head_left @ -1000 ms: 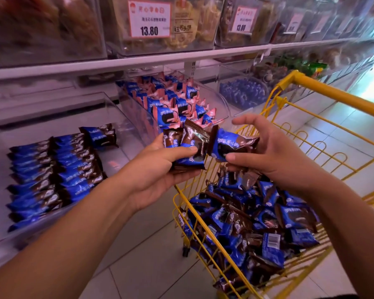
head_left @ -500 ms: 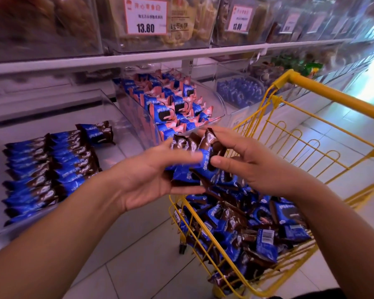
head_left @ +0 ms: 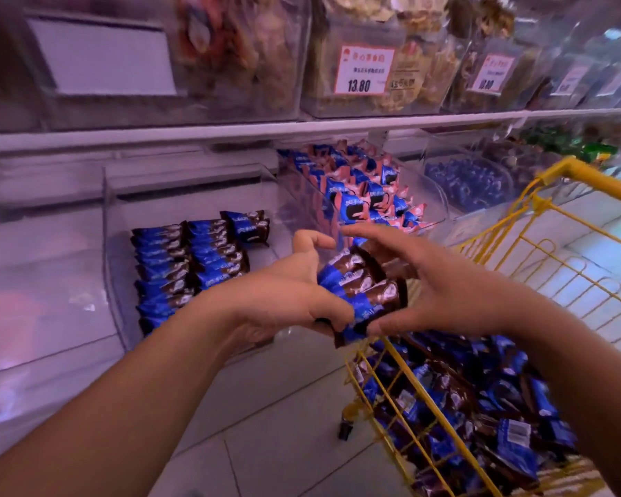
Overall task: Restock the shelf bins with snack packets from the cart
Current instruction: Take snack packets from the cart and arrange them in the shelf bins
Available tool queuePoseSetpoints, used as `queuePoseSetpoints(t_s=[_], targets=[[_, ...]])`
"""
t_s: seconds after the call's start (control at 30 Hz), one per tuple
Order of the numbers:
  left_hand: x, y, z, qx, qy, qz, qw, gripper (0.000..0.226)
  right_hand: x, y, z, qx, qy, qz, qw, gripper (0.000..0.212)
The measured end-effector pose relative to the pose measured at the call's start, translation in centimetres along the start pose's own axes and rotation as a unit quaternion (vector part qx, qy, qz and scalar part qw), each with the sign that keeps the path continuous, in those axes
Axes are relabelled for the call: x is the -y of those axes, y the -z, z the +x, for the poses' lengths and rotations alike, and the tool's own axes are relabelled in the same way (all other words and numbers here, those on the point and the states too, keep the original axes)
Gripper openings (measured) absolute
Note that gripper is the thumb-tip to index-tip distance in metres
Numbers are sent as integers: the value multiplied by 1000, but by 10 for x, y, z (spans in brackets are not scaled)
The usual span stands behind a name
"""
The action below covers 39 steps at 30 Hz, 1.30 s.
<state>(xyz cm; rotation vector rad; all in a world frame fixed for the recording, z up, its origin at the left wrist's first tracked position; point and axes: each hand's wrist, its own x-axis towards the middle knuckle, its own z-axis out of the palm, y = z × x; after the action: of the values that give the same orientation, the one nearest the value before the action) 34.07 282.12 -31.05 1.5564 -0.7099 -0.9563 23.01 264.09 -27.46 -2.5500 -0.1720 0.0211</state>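
**Both hands gripping a stack of snack packets between cart and bin**

The left hand (head_left: 294, 295) is holding a small stack of blue and brown snack packets (head_left: 361, 285) from its left side, the thumb curling over the lower edge of the stack and the fingers wrapping up behind it. The right hand (head_left: 441, 281) is closing on the same stack from the opposite side, its thumb touching the bottom packet and its fingers curving over the top. The stack is sitting squeezed between the 2 palms, tilting so that its upper end is leaning toward the shelf. How many packets are in it is hard to tell through the blur.

The held stack is hanging just above the near corner of the yellow wire cart (head_left: 585, 174), not touching the rim. Inside the cart, a loose heap of matching packets (head_left: 481, 399) is lying below and to the right of the hands.

To the left of the hands, a clear shelf bin (head_left: 115, 252) is holding 2 tidy rows of the same packets (head_left: 190, 267), standing on edge, with 1 more packet (head_left: 246, 226) lying at the back. The held stack is near this bin's right wall but outside it.

Behind the hands, a neighbouring bin is holding blue and pink packets (head_left: 366, 195). On the upper shelf, a price tag (head_left: 364, 69) is reading 13.80.
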Motion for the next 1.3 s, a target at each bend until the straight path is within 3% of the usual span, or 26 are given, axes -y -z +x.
queuePoseSetpoints(t_s=[0.17, 0.37, 0.47, 0.53, 0.63, 0.7, 0.9, 0.97, 1.03, 1.13, 1.3], targets=[[4, 40, -1, -111, 18, -20, 993, 78, 37, 8, 83, 86, 49, -235, 967, 75], [14, 92, 2, -221, 64, -72, 971, 93, 46, -10, 167, 157, 88, -274, 945, 60], [17, 113, 5, -314, 75, 11, 946, 84, 34, -13, 202, 136, 52, -321, 936, 58], [22, 122, 4, -356, 83, 170, 915, 75, 29, -17, 224, 136, 17, -388, 911, 64], [40, 117, 5, -280, 161, 456, 829, 70, 28, -42, 249, 148, -33, -518, 842, 67], [53, 112, 8, -192, 242, 517, 799, 75, 23, -63, 262, 170, -46, -551, 816, 71], [66, 117, 11, -126, 295, 518, 793, 76, -4, -75, 277, 191, -34, -472, 860, 87], [65, 117, 11, -120, 297, 520, 792, 75, -16, -76, 276, 189, -5, -505, 842, 101], [62, 117, 10, -122, 298, 512, 796, 76, -29, -82, 275, 191, 2, -574, 796, 112], [60, 116, 9, -120, 299, 506, 800, 77, -46, -95, 278, 201, -35, -615, 762, 112], [56, 113, 8, -137, 296, 514, 793, 73, -30, -91, 280, 178, -44, -607, 773, 112]])
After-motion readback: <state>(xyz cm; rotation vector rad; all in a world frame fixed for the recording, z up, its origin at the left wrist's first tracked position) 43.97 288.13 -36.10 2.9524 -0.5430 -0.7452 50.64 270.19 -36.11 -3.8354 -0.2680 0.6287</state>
